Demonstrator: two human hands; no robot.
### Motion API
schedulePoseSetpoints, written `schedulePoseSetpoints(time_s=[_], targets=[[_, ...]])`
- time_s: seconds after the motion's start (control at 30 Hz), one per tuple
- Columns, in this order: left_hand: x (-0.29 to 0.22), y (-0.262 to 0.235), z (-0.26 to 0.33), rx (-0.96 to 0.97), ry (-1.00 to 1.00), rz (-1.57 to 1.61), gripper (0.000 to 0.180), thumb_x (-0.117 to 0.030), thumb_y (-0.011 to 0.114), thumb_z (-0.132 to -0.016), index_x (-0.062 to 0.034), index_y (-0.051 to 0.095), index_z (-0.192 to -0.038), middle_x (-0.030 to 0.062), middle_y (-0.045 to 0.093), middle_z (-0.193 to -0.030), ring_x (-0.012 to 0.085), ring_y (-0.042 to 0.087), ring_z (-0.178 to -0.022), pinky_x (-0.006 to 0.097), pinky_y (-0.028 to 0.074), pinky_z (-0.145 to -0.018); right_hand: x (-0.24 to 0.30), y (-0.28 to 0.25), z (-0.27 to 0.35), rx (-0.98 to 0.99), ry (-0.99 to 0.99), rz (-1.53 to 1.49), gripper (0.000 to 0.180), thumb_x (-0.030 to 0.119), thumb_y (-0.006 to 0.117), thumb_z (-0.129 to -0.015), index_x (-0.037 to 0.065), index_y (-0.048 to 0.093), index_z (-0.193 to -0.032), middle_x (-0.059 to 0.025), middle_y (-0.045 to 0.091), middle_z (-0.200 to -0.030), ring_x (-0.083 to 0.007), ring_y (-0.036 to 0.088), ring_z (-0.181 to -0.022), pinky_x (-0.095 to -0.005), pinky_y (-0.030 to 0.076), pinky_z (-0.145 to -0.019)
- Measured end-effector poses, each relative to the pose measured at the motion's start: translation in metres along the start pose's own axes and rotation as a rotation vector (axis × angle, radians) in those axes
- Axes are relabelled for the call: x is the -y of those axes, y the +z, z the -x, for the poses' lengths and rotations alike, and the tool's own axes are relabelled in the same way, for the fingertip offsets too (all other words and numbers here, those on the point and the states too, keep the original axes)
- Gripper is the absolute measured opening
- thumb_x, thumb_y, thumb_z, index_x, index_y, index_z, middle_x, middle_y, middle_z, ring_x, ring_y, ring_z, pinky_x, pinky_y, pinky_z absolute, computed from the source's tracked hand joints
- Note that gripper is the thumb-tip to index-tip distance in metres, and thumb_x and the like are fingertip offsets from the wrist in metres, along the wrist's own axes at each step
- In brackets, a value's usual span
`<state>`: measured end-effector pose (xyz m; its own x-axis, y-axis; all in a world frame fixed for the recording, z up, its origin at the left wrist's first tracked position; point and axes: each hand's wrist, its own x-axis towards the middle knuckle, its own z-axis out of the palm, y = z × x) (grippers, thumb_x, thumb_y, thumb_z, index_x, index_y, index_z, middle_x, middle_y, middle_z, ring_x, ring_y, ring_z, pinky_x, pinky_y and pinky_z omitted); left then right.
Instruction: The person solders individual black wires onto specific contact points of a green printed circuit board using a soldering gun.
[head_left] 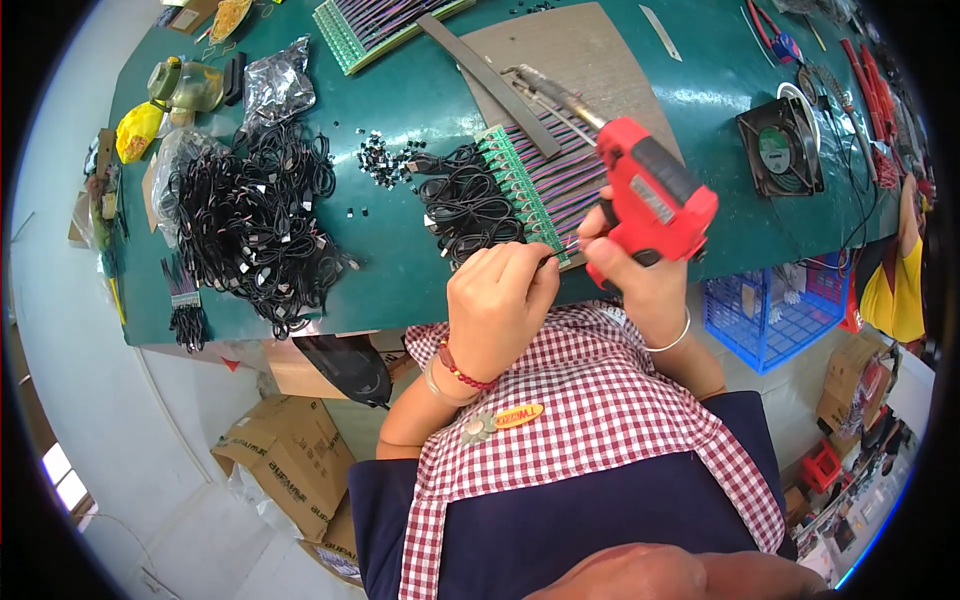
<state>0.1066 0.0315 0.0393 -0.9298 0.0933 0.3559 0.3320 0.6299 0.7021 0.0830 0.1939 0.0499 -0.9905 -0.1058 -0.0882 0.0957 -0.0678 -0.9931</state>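
Note:
My right hand (645, 285) is wrapped round the grip of a red and black soldering gun (655, 200). The gun's metal barrel points up and left, over the boards. My left hand (500, 295) is closed in a pinch on a thin black cable (553, 257) at the near end of a green circuit board panel (520, 195). Purple, pink and dark wires (570, 190) run right from this panel in rows. Across them lies a flat grey metal bar (490, 85). Coiled black cables (465, 205) lie along the panel's left side.
A large heap of black cables (250, 220) covers the table's left part. Small black parts (385, 160) lie scattered beside it. Another wired panel (385, 25) lies at the far edge. A fan (778, 148) stands right; a blue crate (770, 310) sits below the table's edge.

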Motion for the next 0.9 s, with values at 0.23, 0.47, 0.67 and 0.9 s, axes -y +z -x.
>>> schedulePoseSetpoints(time_s=[0.23, 0.47, 0.67, 0.9], targets=[[-0.004, 0.004, 0.001, -0.014, 0.002, -0.089, 0.014, -0.003, 0.070, -0.070, -0.0030, 0.060, -0.081, 0.0052, 0.051, -0.064, 0.0217, 0.053, -0.054, 0.032, 0.043, -0.052, -0.003, 0.008, 0.006, -0.052, 0.023, 0.067, 0.014, 0.003, 0.065, -0.083, 0.000, 0.060, -0.096, -0.0017, 0.063, -0.082, -0.0088, 0.060, -0.073, -0.0246, 0.049, -0.064], [-0.004, 0.001, 0.002, 0.088, -0.372, 0.435, 0.011, -0.008, 0.066, -0.081, -0.0023, 0.057, -0.086, 0.0040, 0.057, -0.070, 0.0113, 0.049, -0.052, 0.027, 0.040, -0.048, -0.008, -0.001, 0.002, -0.083, 0.076, -0.334, 0.036, -0.003, 0.059, -0.083, -0.002, 0.047, -0.117, -0.0085, 0.062, -0.088, -0.0160, 0.062, -0.079, -0.0288, 0.051, -0.071], [0.002, -0.007, -0.003, 0.326, -0.766, 1.157, 0.014, -0.015, 0.052, -0.096, -0.0030, 0.052, -0.090, 0.0003, 0.054, -0.071, 0.0024, 0.042, -0.052, 0.018, 0.033, -0.046, -0.005, -0.003, 0.001, 0.064, 0.053, -0.143, 0.044, -0.003, 0.064, -0.079, 0.000, 0.047, -0.119, -0.0104, 0.061, -0.090, -0.0172, 0.060, -0.085, -0.0302, 0.049, -0.076], [0.001, -0.004, -0.002, 0.290, -0.828, 1.201, 0.010, -0.012, 0.049, -0.096, -0.0028, 0.050, -0.093, -0.0002, 0.051, -0.068, 0.0026, 0.039, -0.048, 0.018, 0.030, -0.042, -0.002, -0.002, 0.005, 0.118, 0.043, -0.015, 0.046, -0.005, 0.061, -0.080, 0.000, 0.044, -0.122, -0.0082, 0.060, -0.089, -0.0142, 0.058, -0.084, -0.0276, 0.048, -0.073]])
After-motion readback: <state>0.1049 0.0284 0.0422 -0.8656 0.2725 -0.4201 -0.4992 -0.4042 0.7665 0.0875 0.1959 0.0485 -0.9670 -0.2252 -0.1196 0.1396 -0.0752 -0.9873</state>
